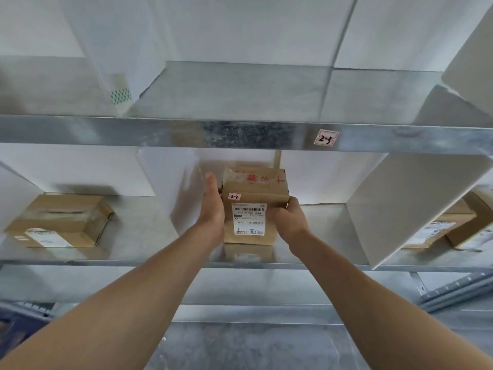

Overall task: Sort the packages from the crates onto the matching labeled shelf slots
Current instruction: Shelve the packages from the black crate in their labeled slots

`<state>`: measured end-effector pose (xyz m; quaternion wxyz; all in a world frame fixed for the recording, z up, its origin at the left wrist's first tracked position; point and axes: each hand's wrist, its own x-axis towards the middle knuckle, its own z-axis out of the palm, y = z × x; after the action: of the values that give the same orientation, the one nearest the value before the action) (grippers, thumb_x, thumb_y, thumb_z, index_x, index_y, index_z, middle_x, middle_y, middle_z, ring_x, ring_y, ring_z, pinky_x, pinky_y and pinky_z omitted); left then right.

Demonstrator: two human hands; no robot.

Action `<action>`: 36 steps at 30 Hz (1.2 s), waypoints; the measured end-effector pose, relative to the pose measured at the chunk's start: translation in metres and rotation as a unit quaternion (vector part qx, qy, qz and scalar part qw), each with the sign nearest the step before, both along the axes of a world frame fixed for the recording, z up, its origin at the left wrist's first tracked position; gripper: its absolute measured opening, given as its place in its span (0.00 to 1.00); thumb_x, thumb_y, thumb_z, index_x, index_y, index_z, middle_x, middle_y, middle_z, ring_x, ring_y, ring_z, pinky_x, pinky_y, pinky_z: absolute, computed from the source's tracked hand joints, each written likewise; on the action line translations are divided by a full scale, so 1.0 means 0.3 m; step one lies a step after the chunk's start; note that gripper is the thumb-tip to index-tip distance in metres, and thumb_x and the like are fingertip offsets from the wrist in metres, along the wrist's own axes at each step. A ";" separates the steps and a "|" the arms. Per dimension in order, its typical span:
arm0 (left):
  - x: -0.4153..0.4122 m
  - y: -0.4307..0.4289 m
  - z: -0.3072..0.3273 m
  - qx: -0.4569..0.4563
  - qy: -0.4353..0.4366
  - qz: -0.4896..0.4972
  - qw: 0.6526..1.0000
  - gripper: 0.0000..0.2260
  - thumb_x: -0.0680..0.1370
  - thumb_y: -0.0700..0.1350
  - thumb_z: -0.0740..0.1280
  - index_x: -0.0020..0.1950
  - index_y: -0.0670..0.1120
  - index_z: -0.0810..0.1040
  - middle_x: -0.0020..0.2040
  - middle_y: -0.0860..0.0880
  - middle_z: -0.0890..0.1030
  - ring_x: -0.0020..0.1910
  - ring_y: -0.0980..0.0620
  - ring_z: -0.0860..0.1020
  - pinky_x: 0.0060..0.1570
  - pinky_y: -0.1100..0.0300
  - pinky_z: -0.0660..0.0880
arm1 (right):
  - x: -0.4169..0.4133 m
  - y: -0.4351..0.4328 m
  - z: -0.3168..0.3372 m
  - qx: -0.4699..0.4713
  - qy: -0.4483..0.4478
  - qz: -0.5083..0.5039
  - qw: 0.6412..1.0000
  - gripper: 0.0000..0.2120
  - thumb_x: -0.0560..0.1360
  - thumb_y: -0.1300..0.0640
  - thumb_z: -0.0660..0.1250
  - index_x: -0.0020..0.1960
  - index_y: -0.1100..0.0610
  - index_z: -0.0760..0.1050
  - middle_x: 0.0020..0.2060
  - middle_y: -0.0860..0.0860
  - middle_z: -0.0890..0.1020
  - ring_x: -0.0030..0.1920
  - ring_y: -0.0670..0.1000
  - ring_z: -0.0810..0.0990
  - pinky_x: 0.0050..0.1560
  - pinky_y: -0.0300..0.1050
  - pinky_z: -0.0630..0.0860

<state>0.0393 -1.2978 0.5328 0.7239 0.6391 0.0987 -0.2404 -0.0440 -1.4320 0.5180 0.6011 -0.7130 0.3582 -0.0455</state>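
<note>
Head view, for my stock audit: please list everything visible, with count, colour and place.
held box: one, brown cardboard, white shipping label and small 2-3 sticker, middle slot of the lower shelf
left box: one, brown, left slot
right boxes: at least one, brown, right slot, partly hidden by a divider
slot label: one, white with red marks, reads 2-3, upper shelf's front edge
dividers: at least four, white, between slots
shelves: grey metal, two levels plain
dark blue object: one, bottom left corner, too cut off to name
hands: two, bare; left hand flat on the held box's left side, right hand gripping its right side
</note>
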 end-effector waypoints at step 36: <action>-0.294 0.110 0.057 0.008 0.014 0.014 1.000 0.37 0.78 0.73 0.46 0.80 0.51 0.62 0.80 0.49 0.62 0.79 0.45 0.59 0.75 0.37 0.54 | -0.195 0.068 0.058 -0.066 0.068 0.055 0.994 0.30 0.78 0.58 0.66 0.77 0.61 0.61 0.55 0.54 0.76 0.54 0.56 0.73 0.52 0.50 0.70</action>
<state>-0.0490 -1.2649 0.5500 0.7207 0.6398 0.1198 -0.2385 -0.1025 -1.4116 0.5353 0.5285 -0.7711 0.3548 0.0124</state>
